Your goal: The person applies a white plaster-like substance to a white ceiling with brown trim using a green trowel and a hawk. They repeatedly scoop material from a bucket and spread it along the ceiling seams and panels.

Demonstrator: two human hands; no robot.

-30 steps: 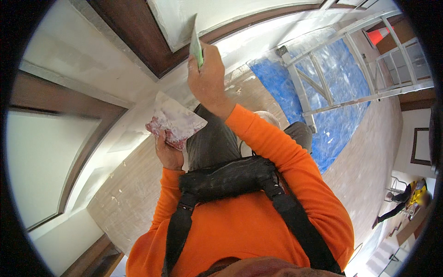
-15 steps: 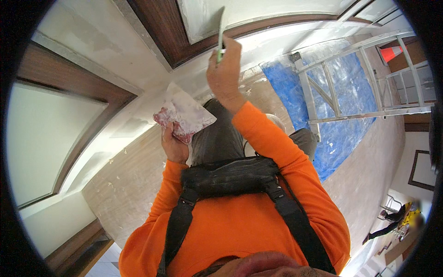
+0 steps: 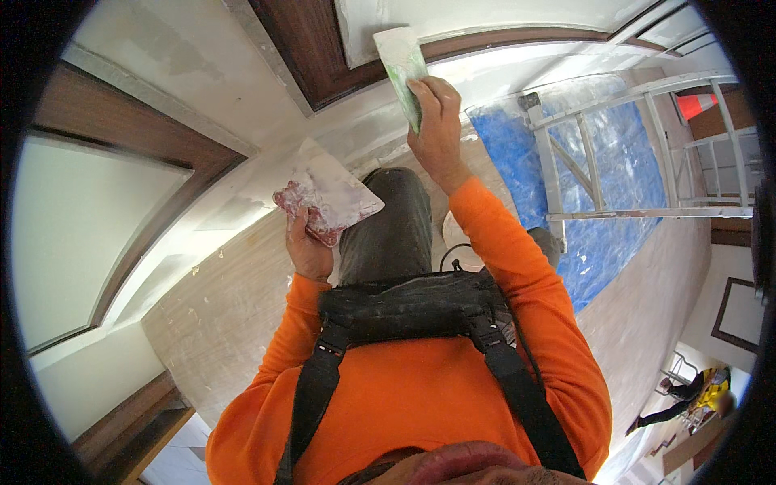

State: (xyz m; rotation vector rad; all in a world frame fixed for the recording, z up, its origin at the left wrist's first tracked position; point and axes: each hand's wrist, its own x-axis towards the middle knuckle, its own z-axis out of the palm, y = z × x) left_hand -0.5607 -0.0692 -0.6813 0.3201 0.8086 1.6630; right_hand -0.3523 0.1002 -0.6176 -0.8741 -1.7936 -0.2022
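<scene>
Wall (image 3: 242, 97) edge; right hand (image 3: 436, 129), trowel (image 3: 402, 65)

- The sleeves (image 3: 517, 267) are bright orange.
- The flat scraper (image 3: 402, 61) is white with green.
- The board (image 3: 331, 194) is white with pink-red smears.
- The floor sheet (image 3: 614, 162) is blue.
- The door frame (image 3: 307, 48) is dark brown.
- The straps (image 3: 311, 396) are black.

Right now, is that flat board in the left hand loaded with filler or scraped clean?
Loaded. The flat board in the left hand carries a pale smear across its face, with pinkish lumps along its lower-left edge.
</scene>
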